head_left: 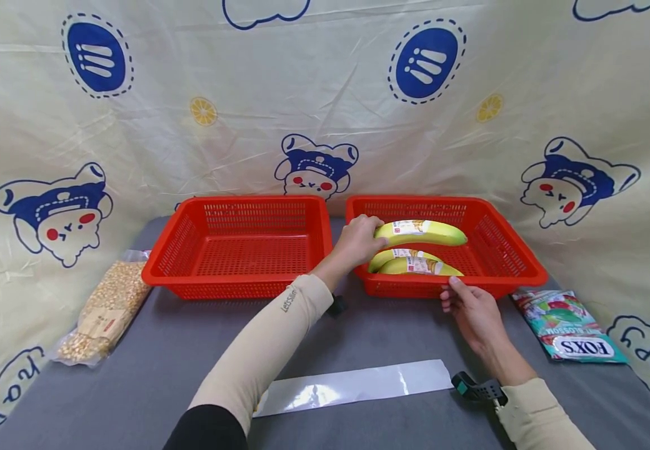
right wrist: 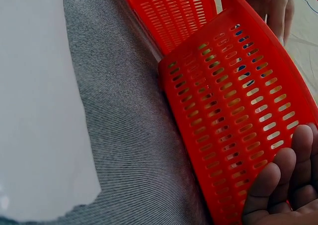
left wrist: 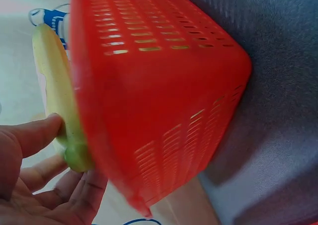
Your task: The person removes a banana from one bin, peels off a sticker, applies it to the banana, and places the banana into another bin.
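My left hand pinches one end of a yellow-green banana with a paper label, over the left part of the right red basket. Thumb and fingers close on the tip of that banana in the left wrist view. Two more labelled bananas lie in the basket under it. With the thumb at the rim and the fingers curled against the outer wall, my right hand grips the front of this basket. The same basket wall fills much of the right wrist view.
A second red basket stands just to the left, with nothing in it. A bag of corn kernels lies at the far left, a FOX'S candy bag at the right. A shiny white strip lies on the grey table in front.
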`<state>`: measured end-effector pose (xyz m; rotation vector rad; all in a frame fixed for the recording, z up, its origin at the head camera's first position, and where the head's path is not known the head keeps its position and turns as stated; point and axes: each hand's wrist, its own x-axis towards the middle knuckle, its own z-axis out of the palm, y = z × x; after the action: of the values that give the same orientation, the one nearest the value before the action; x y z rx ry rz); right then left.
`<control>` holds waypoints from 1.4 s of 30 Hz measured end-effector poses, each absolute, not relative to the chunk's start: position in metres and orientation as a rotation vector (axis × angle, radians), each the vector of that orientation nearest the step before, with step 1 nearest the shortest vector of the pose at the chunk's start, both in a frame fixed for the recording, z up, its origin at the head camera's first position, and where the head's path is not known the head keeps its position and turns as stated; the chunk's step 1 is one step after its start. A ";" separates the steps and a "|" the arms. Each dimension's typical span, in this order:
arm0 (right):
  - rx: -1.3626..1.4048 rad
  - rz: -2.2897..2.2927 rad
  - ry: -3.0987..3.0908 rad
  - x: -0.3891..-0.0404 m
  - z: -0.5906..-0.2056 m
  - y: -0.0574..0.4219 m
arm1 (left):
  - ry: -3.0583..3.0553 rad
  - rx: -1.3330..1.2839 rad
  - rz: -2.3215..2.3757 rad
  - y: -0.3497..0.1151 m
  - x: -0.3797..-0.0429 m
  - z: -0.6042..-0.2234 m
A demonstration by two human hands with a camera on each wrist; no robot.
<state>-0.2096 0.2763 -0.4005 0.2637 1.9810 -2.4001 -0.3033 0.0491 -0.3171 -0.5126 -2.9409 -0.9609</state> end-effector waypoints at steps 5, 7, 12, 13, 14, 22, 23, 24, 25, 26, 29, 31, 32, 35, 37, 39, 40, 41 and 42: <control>0.290 -2.396 1.993 -0.208 -0.400 0.277 | -2.983 -0.479 -0.828 0.066 -0.311 -0.323; 0.286 -2.382 2.011 -0.208 -0.400 0.276 | -3.000 -0.472 -0.771 0.072 -0.313 -0.326; 0.261 -2.363 2.045 -0.209 -0.399 0.275 | -3.032 -0.449 -0.657 0.081 -0.314 -0.332; 0.259 -2.365 2.043 -0.209 -0.400 0.274 | -3.034 -0.454 -0.629 0.082 -0.314 -0.333; 0.259 -2.368 2.040 -0.209 -0.400 0.274 | -3.034 -0.459 -0.606 0.083 -0.314 -0.335; 0.234 -2.375 2.030 -0.208 -0.400 0.274 | -3.052 -0.484 -0.459 0.087 -0.312 -0.341; 0.232 -2.379 2.027 -0.208 -0.400 0.274 | -3.053 -0.483 -0.462 0.087 -0.313 -0.341; 0.228 -2.384 2.023 -0.208 -0.400 0.274 | -3.056 -0.482 -0.463 0.087 -0.313 -0.341; 0.226 -2.387 2.020 -0.208 -0.400 0.274 | -3.058 -0.481 -0.466 0.088 -0.313 -0.341; 0.224 -2.391 2.018 -0.208 -0.400 0.274 | -3.061 -0.476 -0.468 0.088 -0.313 -0.341; 0.226 -2.398 2.010 -0.208 -0.401 0.275 | -3.069 -0.464 -0.468 0.089 -0.313 -0.340; 0.228 -2.394 2.011 -0.208 -0.401 0.275 | -3.074 -0.451 -0.445 0.089 -0.313 -0.340; 0.233 -2.392 2.012 -0.208 -0.402 0.275 | -3.077 -0.444 -0.425 0.089 -0.313 -0.340; 0.253 -2.381 2.014 -0.208 -0.402 0.275 | -3.084 -0.427 -0.369 0.089 -0.314 -0.341; 0.258 -2.376 2.015 -0.208 -0.402 0.275 | -3.084 -0.423 -0.334 0.089 -0.314 -0.343; 0.261 -2.376 2.014 -0.208 -0.402 0.275 | -3.084 -0.421 -0.313 0.089 -0.314 -0.344; 0.260 -2.378 2.013 -0.208 -0.402 0.275 | -3.083 -0.422 -0.302 0.089 -0.314 -0.345; 0.256 -2.379 2.011 -0.209 -0.402 0.275 | -3.082 -0.425 -0.292 0.089 -0.315 -0.345; 0.253 -2.380 2.009 -0.209 -0.402 0.275 | -3.083 -0.425 -0.284 0.090 -0.315 -0.346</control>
<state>-0.2088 0.2754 -0.4020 0.2528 2.0086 -2.3804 -0.3147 0.0896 -0.3456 -0.4250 -3.0832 -0.2840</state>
